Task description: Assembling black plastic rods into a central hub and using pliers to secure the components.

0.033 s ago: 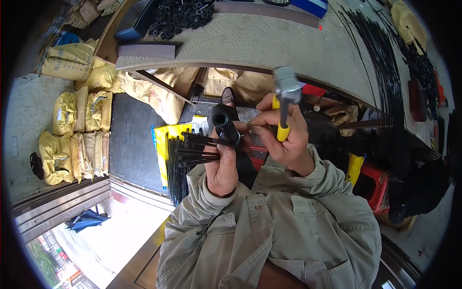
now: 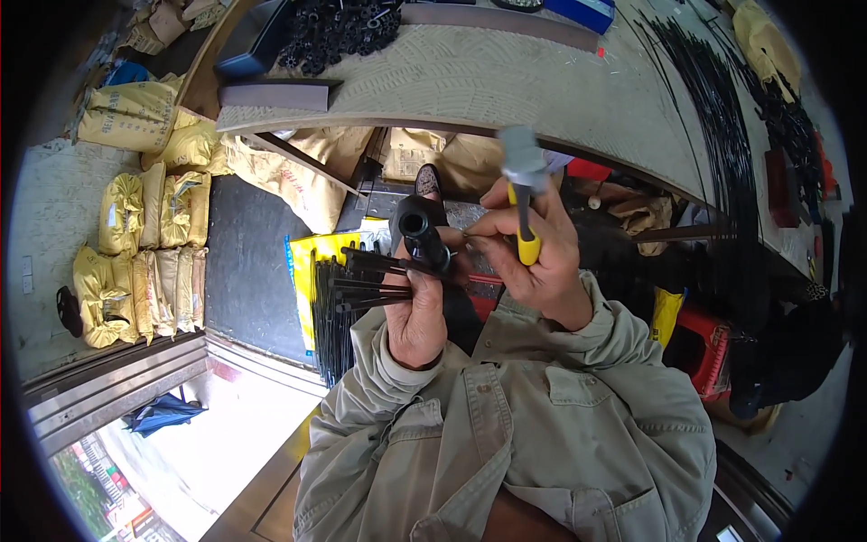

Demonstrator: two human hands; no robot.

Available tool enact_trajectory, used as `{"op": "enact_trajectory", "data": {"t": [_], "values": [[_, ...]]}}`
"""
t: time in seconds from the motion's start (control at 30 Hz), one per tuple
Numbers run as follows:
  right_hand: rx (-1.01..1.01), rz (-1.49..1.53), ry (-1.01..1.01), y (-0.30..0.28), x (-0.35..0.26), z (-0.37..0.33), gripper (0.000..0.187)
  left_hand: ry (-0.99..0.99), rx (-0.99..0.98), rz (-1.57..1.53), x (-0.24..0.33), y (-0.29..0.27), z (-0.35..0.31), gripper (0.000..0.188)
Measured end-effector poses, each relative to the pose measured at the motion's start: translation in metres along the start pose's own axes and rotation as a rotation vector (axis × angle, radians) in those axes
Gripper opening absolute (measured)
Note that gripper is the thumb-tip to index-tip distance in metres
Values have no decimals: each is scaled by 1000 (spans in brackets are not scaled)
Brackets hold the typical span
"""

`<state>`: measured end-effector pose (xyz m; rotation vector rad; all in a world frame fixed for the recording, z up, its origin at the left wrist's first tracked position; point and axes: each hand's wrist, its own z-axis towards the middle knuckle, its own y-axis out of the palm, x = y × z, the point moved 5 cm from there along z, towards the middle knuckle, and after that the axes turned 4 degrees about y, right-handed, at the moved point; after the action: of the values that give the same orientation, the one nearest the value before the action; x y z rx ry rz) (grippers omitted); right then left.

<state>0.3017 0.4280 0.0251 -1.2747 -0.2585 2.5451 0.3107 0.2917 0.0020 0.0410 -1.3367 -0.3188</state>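
Observation:
My left hand (image 2: 417, 321) is closed round several thin black rods (image 2: 370, 296), whose blunt ends fan out to the left. A hollow black cylindrical part (image 2: 414, 226) stands upright right at its fingers, its round opening facing up; whether that hand grips it too is hard to see. In my right hand (image 2: 546, 262) is a hammer (image 2: 522, 154) with a grey metal head and a yellow-and-black handle, held head up. Thumb and forefinger of the same hand pinch together beside the black part, on something too small to make out.
Ahead runs a workbench (image 2: 470, 77) with a heap of black plastic parts (image 2: 334, 36) and long black rods (image 2: 713, 108). More rods (image 2: 332, 316) lean by a yellow sack at my left. Yellow bags (image 2: 149, 212) are stacked by the wall. A red crate (image 2: 709, 348) stands at right.
The hammer has tipped slightly, its head shifting a little left. My left hand, the rods and the black part look unmoved.

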Motion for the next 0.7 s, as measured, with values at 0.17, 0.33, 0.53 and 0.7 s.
{"op": "enact_trajectory", "data": {"t": [0.17, 0.33, 0.53, 0.7], "values": [[-83, -201, -30, -4, -14, 11, 17, -55, -28, -73, -6, 1, -2, 52], [-122, -46, 74, -2, -9, 14, 17, -73, 9, -96, -10, 0, -8, 51], [-120, 303, 127, 5, 11, -1, 17, -15, 1, -15, -7, 0, -4, 57], [-84, 543, 100, 11, 13, -5, 18, -8, -84, -81, -7, -9, -5, 52]]}}
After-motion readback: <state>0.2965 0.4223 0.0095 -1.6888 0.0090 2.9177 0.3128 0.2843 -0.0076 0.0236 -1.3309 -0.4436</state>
